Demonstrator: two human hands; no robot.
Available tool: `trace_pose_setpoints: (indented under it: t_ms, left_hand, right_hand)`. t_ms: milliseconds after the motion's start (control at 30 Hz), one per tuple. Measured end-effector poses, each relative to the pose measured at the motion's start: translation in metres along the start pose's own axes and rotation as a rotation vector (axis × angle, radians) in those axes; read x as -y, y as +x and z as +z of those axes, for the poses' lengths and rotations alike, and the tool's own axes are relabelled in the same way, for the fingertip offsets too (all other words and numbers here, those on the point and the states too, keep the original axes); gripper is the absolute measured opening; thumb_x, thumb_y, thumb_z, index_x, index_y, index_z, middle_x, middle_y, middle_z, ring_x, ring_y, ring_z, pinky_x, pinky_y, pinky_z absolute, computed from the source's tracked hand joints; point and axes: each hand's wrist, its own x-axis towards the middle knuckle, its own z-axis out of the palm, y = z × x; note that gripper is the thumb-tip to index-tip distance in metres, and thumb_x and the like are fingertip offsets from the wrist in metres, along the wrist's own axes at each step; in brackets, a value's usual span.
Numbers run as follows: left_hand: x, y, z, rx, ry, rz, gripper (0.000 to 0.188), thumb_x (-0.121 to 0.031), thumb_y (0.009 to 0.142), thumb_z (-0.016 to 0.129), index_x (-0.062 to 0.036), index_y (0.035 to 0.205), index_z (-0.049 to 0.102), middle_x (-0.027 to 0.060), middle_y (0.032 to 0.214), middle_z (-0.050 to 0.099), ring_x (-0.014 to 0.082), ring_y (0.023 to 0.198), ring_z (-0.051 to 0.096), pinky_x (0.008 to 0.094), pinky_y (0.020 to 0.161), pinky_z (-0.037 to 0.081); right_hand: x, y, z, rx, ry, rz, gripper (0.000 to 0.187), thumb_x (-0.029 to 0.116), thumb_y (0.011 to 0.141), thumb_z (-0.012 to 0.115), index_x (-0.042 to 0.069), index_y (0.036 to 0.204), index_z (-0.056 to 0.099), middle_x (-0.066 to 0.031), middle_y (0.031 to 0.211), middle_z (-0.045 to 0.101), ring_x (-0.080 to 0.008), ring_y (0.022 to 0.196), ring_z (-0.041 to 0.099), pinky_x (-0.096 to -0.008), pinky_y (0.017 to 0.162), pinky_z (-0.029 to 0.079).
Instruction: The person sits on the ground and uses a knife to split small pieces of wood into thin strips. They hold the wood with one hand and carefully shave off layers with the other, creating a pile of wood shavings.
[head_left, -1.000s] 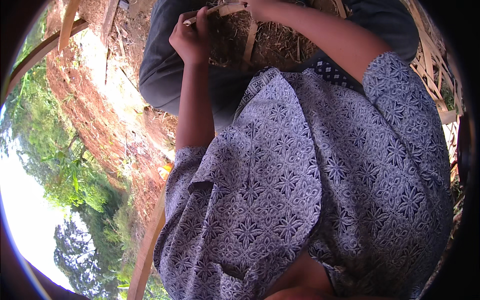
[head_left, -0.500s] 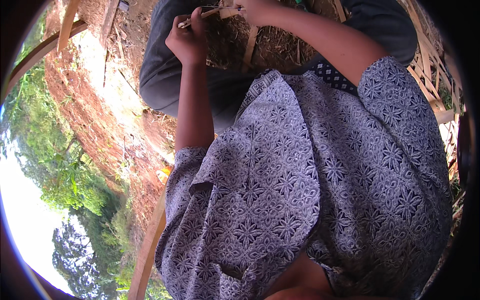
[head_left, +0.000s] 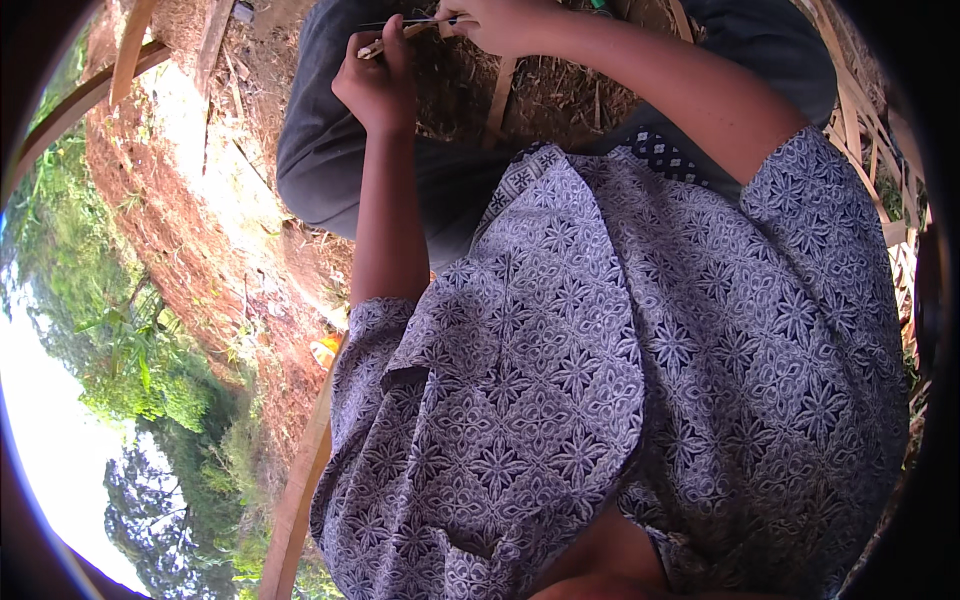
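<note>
Near the top edge, my left hand (head_left: 375, 90) is closed round a pale bamboo or wood strip (head_left: 371, 48), its thumb raised along it. The strip's cut end sticks out on the left side of the fist. My right hand (head_left: 510, 25) is closed on a thin-bladed knife (head_left: 422, 20), whose narrow dark blade points left across the strip, close to the left thumb. The handle is mostly hidden in the fingers. Both hands are over my crossed legs in dark trousers (head_left: 340, 150).
Wood shavings (head_left: 560, 95) and a flat wooden slat (head_left: 502, 95) lie on the ground between my legs. More slats (head_left: 212, 45) lie at upper left, and a lattice of strips (head_left: 865, 150) at right. A wooden beam (head_left: 295, 500) slants at lower left beside a red earth bank (head_left: 180, 230).
My right hand has shifted left toward the left hand, and the blade now reaches past the left thumb. The left hand has hardly moved.
</note>
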Motion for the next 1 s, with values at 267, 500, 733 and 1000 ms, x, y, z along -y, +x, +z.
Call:
trace_pose_setpoints:
  t_ms: [267, 500, 733, 1000]
  left_hand:
    - [-0.006, 0.003, 0.009, -0.033, 0.134, 0.119, 0.036, -0.033, 0.092, 0.08, -0.0043, 0.075, 0.068, 0.0062, 0.058, 0.066, 0.0162, 0.054, 0.067, 0.0318, 0.054, 0.051]
    - [-0.01, 0.007, 0.005, -0.032, 0.017, 0.103, 0.036, -0.029, 0.09, 0.082, -0.0034, 0.071, 0.065, 0.004, 0.056, 0.066, 0.0112, 0.05, 0.063, 0.0285, 0.052, 0.049]
    - [-0.008, 0.004, 0.005, -0.01, -0.026, 0.055, 0.037, -0.027, 0.091, 0.082, -0.0032, 0.069, 0.063, 0.0016, 0.053, 0.064, 0.0072, 0.049, 0.061, 0.0249, 0.05, 0.047]
    - [0.003, 0.004, -0.001, -0.012, -0.028, -0.051, 0.04, -0.032, 0.091, 0.081, -0.0034, 0.07, 0.063, 0.0049, 0.055, 0.063, 0.0117, 0.049, 0.061, 0.0272, 0.052, 0.048]
  right_hand:
    - [-0.043, 0.017, 0.015, 0.151, -0.152, 0.098, 0.043, 0.022, 0.086, 0.067, 0.015, 0.128, 0.065, -0.021, 0.107, 0.074, -0.0394, 0.096, 0.072, -0.0511, 0.081, 0.056]
    - [-0.059, 0.001, 0.026, 0.038, 0.038, 0.115, 0.035, 0.023, 0.091, 0.063, 0.014, 0.124, 0.065, -0.0221, 0.103, 0.073, -0.0398, 0.094, 0.071, -0.0493, 0.08, 0.055]
    - [-0.031, -0.006, 0.017, -0.04, 0.086, -0.009, 0.034, 0.027, 0.094, 0.063, 0.014, 0.125, 0.065, -0.0211, 0.108, 0.073, -0.0404, 0.1, 0.07, -0.0509, 0.084, 0.055]
    - [-0.022, 0.018, 0.008, 0.125, -0.062, 0.059, 0.032, 0.026, 0.096, 0.058, 0.018, 0.126, 0.067, -0.0223, 0.11, 0.072, -0.0405, 0.1, 0.071, -0.0514, 0.084, 0.055]
